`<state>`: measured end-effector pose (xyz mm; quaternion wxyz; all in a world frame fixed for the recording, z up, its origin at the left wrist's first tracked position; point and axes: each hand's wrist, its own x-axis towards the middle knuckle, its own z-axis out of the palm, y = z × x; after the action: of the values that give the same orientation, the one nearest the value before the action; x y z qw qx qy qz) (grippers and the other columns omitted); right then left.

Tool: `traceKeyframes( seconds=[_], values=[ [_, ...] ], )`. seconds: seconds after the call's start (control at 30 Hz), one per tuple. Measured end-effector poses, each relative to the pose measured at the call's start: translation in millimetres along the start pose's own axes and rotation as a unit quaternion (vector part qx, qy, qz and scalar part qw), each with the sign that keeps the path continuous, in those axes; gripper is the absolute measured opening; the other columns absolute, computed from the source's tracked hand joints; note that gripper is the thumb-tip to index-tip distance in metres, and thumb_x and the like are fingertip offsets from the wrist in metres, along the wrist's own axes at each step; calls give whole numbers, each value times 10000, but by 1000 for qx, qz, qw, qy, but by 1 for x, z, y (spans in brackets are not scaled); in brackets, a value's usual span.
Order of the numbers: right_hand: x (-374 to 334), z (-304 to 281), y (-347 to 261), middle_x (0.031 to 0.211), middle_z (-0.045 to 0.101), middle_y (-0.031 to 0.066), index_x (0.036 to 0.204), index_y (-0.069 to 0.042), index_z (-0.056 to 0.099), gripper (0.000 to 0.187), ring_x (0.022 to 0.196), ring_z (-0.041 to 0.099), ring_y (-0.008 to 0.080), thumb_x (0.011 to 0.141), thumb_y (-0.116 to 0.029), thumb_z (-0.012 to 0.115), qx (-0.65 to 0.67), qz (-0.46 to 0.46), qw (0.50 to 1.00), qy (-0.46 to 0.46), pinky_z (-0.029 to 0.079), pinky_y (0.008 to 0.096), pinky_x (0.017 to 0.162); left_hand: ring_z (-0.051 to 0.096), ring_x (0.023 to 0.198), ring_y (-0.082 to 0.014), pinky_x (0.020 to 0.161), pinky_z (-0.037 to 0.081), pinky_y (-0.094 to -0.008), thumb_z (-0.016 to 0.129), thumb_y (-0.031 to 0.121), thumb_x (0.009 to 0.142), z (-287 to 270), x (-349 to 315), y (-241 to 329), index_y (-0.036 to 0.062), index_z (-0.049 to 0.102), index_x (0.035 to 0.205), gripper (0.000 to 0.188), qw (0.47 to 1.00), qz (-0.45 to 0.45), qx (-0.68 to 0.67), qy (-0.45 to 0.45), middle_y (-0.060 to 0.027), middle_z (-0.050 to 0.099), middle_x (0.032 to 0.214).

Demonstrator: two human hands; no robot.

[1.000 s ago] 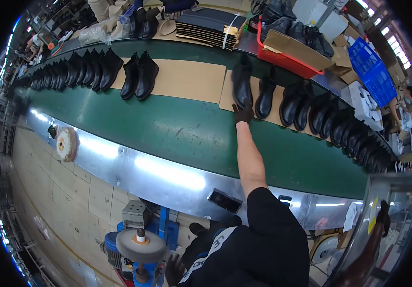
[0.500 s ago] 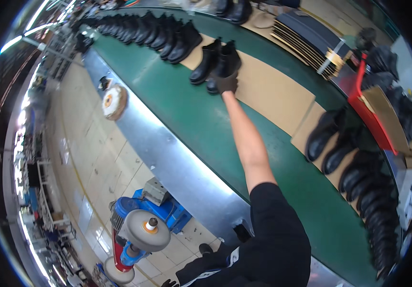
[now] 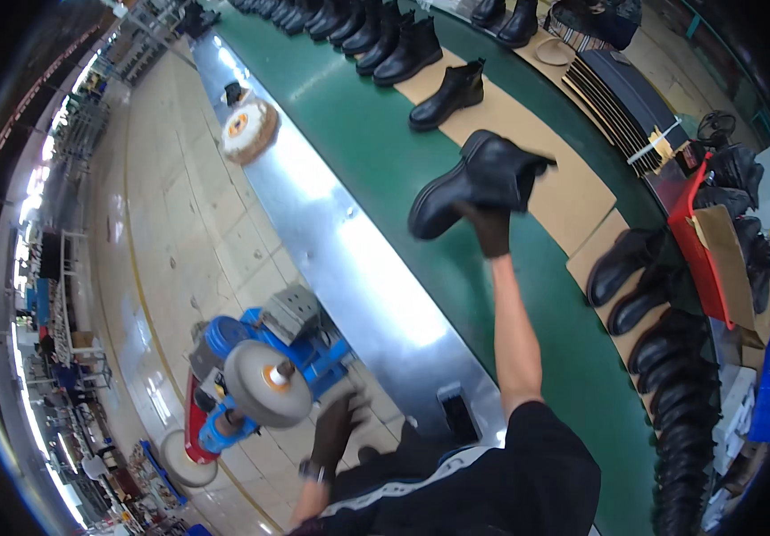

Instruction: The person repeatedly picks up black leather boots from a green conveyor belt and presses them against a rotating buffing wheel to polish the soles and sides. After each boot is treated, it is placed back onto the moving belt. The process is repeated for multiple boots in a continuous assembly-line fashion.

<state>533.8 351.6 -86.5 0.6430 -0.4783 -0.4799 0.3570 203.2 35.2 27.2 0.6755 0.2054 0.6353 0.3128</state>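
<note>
In my gloved right hand is a black ankle boot, lifted above the green conveyor belt. The fingers are closed on the boot's upper, and its toe points to the left. Another black boot stands alone on the cardboard just beyond. Low in the view, my left hand, in a dark glove, is raised beside the grey buffing wheel of a blue machine. Its fingers are apart, slightly blurred, with nothing in them.
A row of black boots runs along the far belt; more boots stand at the right. A phone lies on the metal ledge, and a white-faced round brush sits farther along. A red bin and stacked boards line the far side.
My right hand has lifted one boot of the pair off the cardboard and drawn it nearer. My left hand has come up into view by the buffing wheel.
</note>
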Motion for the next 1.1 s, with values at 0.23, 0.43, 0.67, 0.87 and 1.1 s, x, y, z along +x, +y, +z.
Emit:
traceKeyframes(
  seconds=[0.23,0.43,0.67,0.87,1.1],
  values=[
    [-253,2,-196,1265,609,140,1259,-52,606,594,1227,537,282,753,-268,830,-363,-73,901,-225,388,430,1076,618,1111,-290,862,549,-441,624,257,924,34,22,54,79,356,1450,616,914,350,38,-202,-184,547,1323],
    [-269,-3,-323,1384,502,174,1409,-116,492,827,1296,466,359,657,-158,832,-362,-43,901,-234,407,439,1049,585,1190,-229,1000,482,-343,800,24,755,-57,-7,-1,24,475,1380,705,907,302,4,-293,-143,597,1302],
    [-330,90,-351,1427,442,184,1502,-160,335,1048,1240,464,409,543,27,712,-297,139,670,-666,386,466,1084,521,1260,-226,1107,402,-412,758,123,838,-179,-41,-81,68,405,1431,693,929,133,41,-344,-124,576,1329],
    [-418,115,-293,1396,478,184,1475,-127,373,985,1246,468,409,582,-92,785,-204,214,742,-601,400,445,1063,543,1246,-221,1072,443,-403,864,131,708,-272,-77,-157,48,464,1391,795,922,135,135,-337,-102,570,1353],
    [-427,-10,-122,1238,560,261,1266,24,543,897,1144,542,409,584,-469,850,-649,268,712,-28,451,467,994,563,1226,-272,1069,432,-434,668,397,871,-337,-86,-202,46,478,1384,650,876,-129,-386,-258,-148,568,1352]
  ],
)
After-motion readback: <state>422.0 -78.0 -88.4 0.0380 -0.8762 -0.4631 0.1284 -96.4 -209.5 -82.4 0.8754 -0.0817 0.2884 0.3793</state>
